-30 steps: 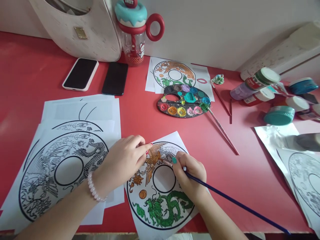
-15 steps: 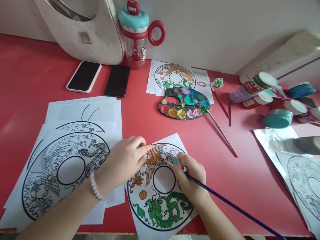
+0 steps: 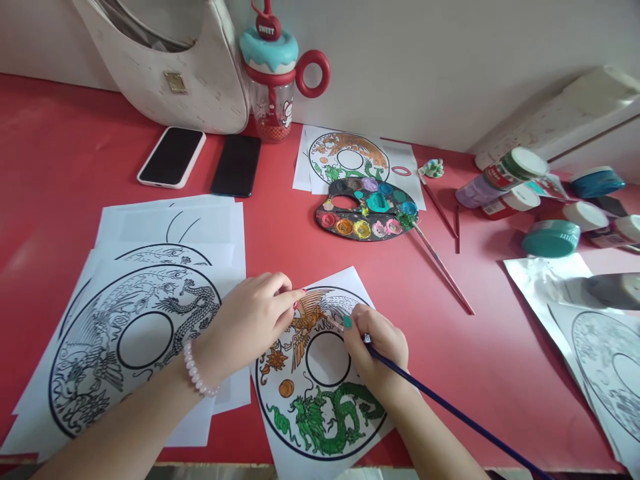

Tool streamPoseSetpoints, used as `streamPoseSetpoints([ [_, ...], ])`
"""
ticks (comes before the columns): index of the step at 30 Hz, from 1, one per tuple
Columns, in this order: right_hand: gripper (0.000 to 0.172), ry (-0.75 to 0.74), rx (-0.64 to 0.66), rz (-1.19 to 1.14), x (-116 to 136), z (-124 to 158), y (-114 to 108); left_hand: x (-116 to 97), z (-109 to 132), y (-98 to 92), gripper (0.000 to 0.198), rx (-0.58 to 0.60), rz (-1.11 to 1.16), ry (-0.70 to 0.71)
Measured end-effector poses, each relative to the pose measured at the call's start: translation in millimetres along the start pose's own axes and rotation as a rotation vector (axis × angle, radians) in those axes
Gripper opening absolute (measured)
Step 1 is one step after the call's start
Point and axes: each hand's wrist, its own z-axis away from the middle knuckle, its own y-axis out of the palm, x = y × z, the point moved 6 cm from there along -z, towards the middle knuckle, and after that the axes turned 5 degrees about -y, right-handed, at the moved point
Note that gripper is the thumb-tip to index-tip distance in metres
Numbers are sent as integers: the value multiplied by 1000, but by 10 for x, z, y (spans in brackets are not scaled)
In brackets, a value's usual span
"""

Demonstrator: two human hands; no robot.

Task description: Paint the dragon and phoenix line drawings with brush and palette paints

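My right hand (image 3: 377, 343) is closed around a paintbrush (image 3: 440, 397) with a long dark blue handle. The brush tip touches a printed sheet (image 3: 327, 360) near the orange phoenix, above the central ring. On that sheet the dragon (image 3: 333, 417) is green, while part of the phoenix's feathers (image 3: 345, 300) stays white. My left hand (image 3: 263, 317), with a beaded bracelet, rests on the sheet's upper left edge. Its index finger stretches out over the paper and the other fingers are loosely bent, gripping nothing I can see.
Uncoloured printed sheets (image 3: 145, 340) lie left, more (image 3: 607, 360) at right. A paint palette (image 3: 337, 230) sits beyond, with a second brush (image 3: 445, 270) leaning on it. Behind are a painted sheet (image 3: 350, 137), two phones (image 3: 173, 157), a cup (image 3: 273, 100), a bag (image 3: 200, 87) and several paint jars (image 3: 550, 239).
The view has shifted slightly. My right hand and the brush have moved a little left over the phoenix; my left hand stays in place on the sheet.
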Motion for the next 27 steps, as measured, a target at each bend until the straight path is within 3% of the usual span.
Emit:
streamPoseSetpoints([
  [12, 37, 58, -66, 42, -19, 1, -49, -19, -3, -22, 28, -31, -6, 20],
  [21, 36, -21, 3, 15, 17, -28, 4, -21, -2, -21, 29, -5, -22, 15],
  [27, 36, 50, -35, 81, -16, -7, -22, -12, 2, -17, 29, -21, -17, 26],
])
